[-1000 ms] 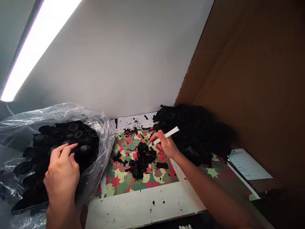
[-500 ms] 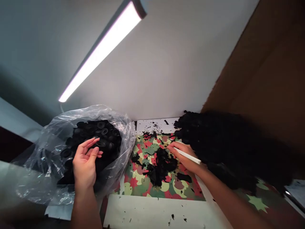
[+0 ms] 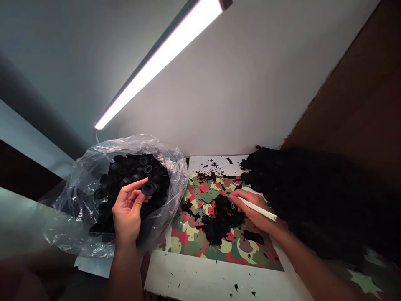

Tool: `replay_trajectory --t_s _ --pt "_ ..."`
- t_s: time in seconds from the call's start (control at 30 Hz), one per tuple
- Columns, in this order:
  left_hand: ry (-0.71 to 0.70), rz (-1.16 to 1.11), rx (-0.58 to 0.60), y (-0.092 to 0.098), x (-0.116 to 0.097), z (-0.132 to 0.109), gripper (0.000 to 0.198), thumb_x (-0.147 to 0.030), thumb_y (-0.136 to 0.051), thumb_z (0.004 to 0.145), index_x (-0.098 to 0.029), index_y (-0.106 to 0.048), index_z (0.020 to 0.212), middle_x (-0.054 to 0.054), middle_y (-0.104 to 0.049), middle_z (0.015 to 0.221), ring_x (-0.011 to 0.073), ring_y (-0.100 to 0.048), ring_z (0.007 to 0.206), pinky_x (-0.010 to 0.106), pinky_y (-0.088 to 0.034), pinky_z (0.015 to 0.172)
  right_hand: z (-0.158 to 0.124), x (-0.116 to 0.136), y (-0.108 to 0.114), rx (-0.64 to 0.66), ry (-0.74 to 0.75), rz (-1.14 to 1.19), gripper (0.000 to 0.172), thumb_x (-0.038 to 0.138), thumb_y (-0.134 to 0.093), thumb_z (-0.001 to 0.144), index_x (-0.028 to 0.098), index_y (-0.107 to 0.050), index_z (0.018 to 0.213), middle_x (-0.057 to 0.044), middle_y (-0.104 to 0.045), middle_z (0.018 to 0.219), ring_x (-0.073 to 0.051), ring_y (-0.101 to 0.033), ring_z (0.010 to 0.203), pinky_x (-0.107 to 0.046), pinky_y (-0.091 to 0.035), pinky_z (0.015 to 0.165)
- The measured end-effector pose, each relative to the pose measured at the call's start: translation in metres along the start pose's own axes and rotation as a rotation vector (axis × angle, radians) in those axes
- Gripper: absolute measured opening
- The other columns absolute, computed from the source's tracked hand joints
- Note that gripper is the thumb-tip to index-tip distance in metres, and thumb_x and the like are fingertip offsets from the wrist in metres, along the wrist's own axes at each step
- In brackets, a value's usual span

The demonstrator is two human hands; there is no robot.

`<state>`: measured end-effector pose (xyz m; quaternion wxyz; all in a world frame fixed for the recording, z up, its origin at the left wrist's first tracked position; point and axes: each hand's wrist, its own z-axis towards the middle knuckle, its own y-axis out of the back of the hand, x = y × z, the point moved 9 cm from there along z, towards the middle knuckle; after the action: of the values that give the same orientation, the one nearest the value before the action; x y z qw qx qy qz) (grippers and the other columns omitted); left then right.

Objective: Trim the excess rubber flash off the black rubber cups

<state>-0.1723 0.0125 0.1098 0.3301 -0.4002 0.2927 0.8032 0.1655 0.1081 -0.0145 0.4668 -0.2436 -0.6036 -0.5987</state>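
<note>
A second ago the left hand [image 3: 128,213] hung over the bag [image 3: 180,165] with its back showing and its fingers loosely spread; now it has turned, and its thumb and fingers pinch a single black part [image 3: 148,188], raised over the loose parts [image 3: 131,169] in the bag, its round opening showing. The right hand [image 3: 253,209] has its fingers closed on the white pen [image 3: 258,210], as before, but the pen, whose far end then pointed up and away from the wrist, now slopes back along the hand. The whole view has swung, so that the lamp [image 3: 166,58], then cut off at upper left, sits nearer the middle.

The pen's tip is hidden behind the fingers, beside the black scraps [image 3: 217,223] on the patterned sheet [image 3: 200,249] covering part of the counter [image 3: 200,271]. The dark heap [image 3: 313,200] by the cardboard [image 3: 360,104] fades into blur and shadow, its pieces hard to tell apart. Both forearms run off the bottom edge.
</note>
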Motion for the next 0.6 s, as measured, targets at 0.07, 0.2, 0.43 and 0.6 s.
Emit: replay_trajectory --t_s 0.07,0.2,0.43,0.6 --pt "-0.085 0.267 0.056 -0.011 -0.003 0.006 0.023 -0.029 -0.064 0.085 -0.022 -0.074 0.105 0.009 -0.074 0.116 0.0187 -0.067 0.077 0.035 -0.055 0.081 0.002 -0.003 -0.001 -0.002 -0.019 0.040 0.039 0.054 -0.046 0.092 0.024 -0.067 0.079 -0.002 -0.070 0.068 -0.020 -0.062 0.059 -0.031 -0.046 0.063" --pt "-0.217 0.515 0.229 -0.049 0.006 0.014 0.022 -0.028 -0.063 0.082 -0.027 -0.079 0.098 0.008 -0.075 0.112 0.0261 -0.066 0.087 0.038 -0.051 0.083 0.006 -0.008 0.001 -0.049 0.015 0.087 0.043 0.052 -0.037 0.099 0.023 -0.068 0.093 -0.003 -0.071 0.073 -0.022 -0.068 0.071 -0.032 -0.048 0.070" --pt "-0.198 0.672 0.232 -0.078 0.005 0.015 0.032 -0.027 -0.056 0.087 -0.025 -0.079 0.111 0.002 -0.052 0.062 0.0208 -0.049 0.057 0.030 -0.040 0.060 0.009 -0.008 -0.010 -0.085 0.117 -0.199 0.017 0.036 -0.062 0.094 0.023 -0.059 0.082 -0.004 -0.067 0.083 -0.022 -0.062 0.082 -0.032 -0.045 0.076" --pt "-0.409 0.409 0.052 -0.087 -0.051 -0.017 0.022 -0.025 -0.057 0.093 -0.023 -0.076 0.103 0.008 -0.073 0.093 0.0242 -0.064 0.088 0.035 -0.048 0.086 0.012 -0.008 -0.034 0.071 0.147 -0.251 0.027 0.009 -0.073 0.080 0.021 -0.049 0.076 -0.002 -0.063 0.084 -0.020 -0.061 0.082 -0.027 -0.042 0.071"
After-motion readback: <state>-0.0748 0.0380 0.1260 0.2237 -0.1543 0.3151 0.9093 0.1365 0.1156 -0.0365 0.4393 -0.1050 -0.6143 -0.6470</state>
